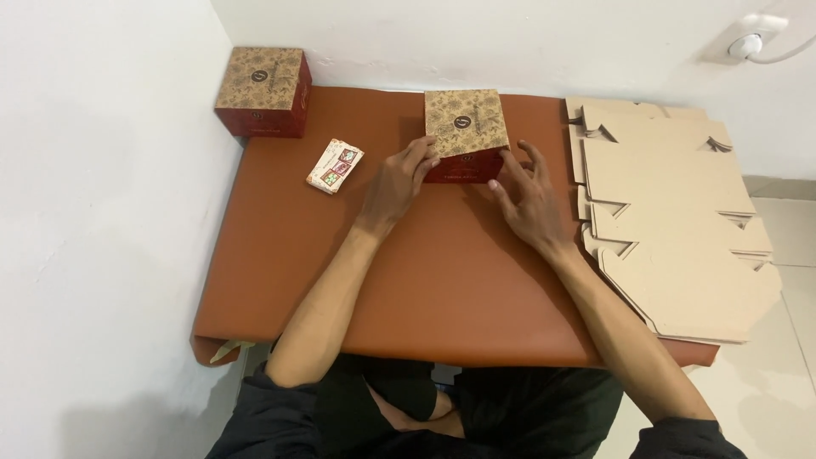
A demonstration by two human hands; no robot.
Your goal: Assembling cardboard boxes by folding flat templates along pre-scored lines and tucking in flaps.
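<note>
A square box (pixel 465 129) with a tan patterned lid and dark red sides sits at the far middle of the brown table (pixel 442 289). My left hand (pixel 398 181) rests its fingertips on the box's front left edge. My right hand (pixel 529 197) is at the box's front right corner, fingers spread and touching its red side. Neither hand lifts the box.
A second, closed box of the same kind (pixel 262 90) stands in the far left corner against the wall. A small stack of printed cards (pixel 335 166) lies left of my left hand. Several flat unfolded cardboard blanks (pixel 671 212) are piled along the table's right side.
</note>
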